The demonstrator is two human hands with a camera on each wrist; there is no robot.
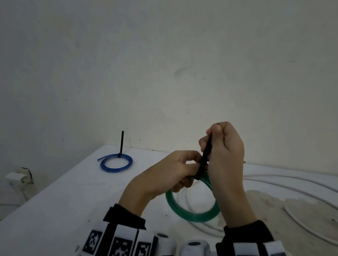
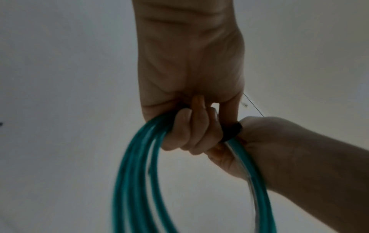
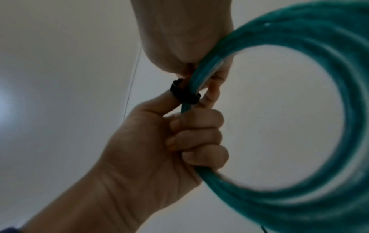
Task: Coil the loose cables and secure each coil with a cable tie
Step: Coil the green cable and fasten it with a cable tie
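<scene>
A green cable coil [image 1: 187, 213] hangs above the white table [image 1: 57, 199], held up by both hands. My left hand [image 1: 164, 170] grips the top of the coil, fingers [image 2: 189, 130] curled round its strands [image 2: 135, 173]. A black cable tie [image 1: 206, 154] loops round the coil just beside those fingers [image 3: 185, 94]. My right hand [image 1: 225, 148] pinches the tie's tail, which runs upward from the coil. In the right wrist view the green coil [image 3: 299, 197] fills the right side, with the left hand [image 3: 179, 141] below the tie.
A blue coil [image 1: 116, 162] with an upright black tie tail [image 1: 121, 141] lies at the table's far left. Loose white cables [image 1: 306, 189] spread over the right side and under the green coil. The table meets a wall; a wall socket [image 1: 19, 177] sits beyond its left edge.
</scene>
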